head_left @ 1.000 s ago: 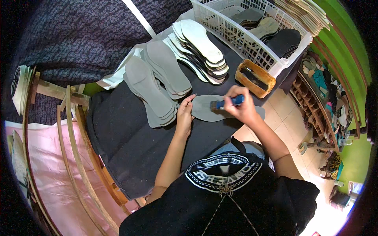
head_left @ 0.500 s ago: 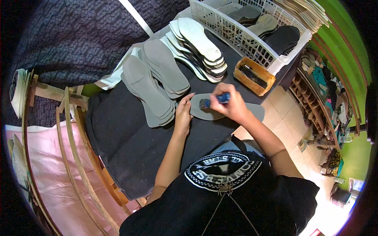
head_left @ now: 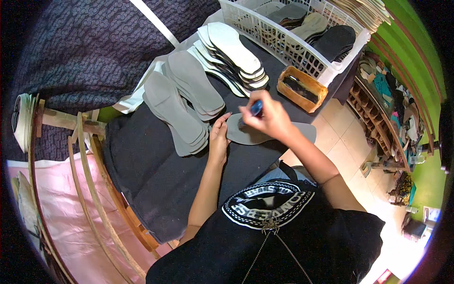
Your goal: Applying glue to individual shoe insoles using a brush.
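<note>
A grey insole (head_left: 299, 134) lies across the dark cloth in front of me. At its left end, my left hand (head_left: 219, 142) grips the edge, thumb and fingertips closed on it. My right hand (head_left: 272, 116) is wrapped around a brush (head_left: 257, 108) with a blue handle, held steeply over the insole's left half. The brush's dark tip is mostly hidden behind my fingers, and I cannot tell if it touches. Left of my hands are two overlapping stacks of grey insoles (head_left: 195, 80), and beyond them white and black insoles (head_left: 234, 45) are piled.
A tan open box (head_left: 294, 97) with dark stuff inside stands at the table's right edge. Behind it, a white plastic basket (head_left: 279, 45) holds more insoles. A wooden rack (head_left: 378, 125) stands at the far right, wooden rails (head_left: 97, 199) at the left.
My right hand has shifted slightly left and tilted the brush from nearly flat to more upright. My left hand keeps its hold on the insole. The whole view has shifted a little.
</note>
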{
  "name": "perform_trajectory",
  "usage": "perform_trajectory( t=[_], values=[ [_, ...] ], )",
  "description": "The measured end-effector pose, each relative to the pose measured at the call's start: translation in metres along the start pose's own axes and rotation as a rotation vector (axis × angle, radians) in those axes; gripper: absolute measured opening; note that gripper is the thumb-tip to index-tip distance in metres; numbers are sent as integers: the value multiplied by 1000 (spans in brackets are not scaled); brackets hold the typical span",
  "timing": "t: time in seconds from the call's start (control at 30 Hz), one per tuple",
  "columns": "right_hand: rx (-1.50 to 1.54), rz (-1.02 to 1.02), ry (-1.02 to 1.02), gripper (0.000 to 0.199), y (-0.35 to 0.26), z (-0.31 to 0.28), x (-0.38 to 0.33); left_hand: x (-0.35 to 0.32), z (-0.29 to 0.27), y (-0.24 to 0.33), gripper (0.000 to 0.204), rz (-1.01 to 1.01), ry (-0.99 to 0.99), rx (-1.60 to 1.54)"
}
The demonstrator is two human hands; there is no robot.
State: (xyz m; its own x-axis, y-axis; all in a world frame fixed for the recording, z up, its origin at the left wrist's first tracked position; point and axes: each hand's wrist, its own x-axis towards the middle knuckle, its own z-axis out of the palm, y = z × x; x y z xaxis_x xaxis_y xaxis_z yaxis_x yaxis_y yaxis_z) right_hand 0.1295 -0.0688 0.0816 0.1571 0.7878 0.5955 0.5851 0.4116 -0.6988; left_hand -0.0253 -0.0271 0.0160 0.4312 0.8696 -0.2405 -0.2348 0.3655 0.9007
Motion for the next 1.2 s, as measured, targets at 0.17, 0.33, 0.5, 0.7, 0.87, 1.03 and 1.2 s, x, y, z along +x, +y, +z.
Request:
perform_trajectory(
  t=[0.17,0.33,0.5,0.7,0.87,1.03,1.2],
  values=[
    [105,-216,67,27,25,-7,-20,-1,5,5,28,-14,-3,30],
    [-31,16,66,20,15,-40,-17,-3,-4,2,29,-3,20,75],
    [-103,-45,0,26,2,-20,9,1,1,3,29,-28,8,64],
    [74,-184,81,26,22,3,-4,0,2,2,28,-3,3,34],
    [75,-64,154,29,41,-33,-23,-1,1,5,29,-37,15,113],
    [-162,72,68,24,10,-37,-2,0,2,2,28,9,-10,89],
    [6,-56,73,30,4,1,1,2,-1,-2,28,16,12,108]
  ],
)
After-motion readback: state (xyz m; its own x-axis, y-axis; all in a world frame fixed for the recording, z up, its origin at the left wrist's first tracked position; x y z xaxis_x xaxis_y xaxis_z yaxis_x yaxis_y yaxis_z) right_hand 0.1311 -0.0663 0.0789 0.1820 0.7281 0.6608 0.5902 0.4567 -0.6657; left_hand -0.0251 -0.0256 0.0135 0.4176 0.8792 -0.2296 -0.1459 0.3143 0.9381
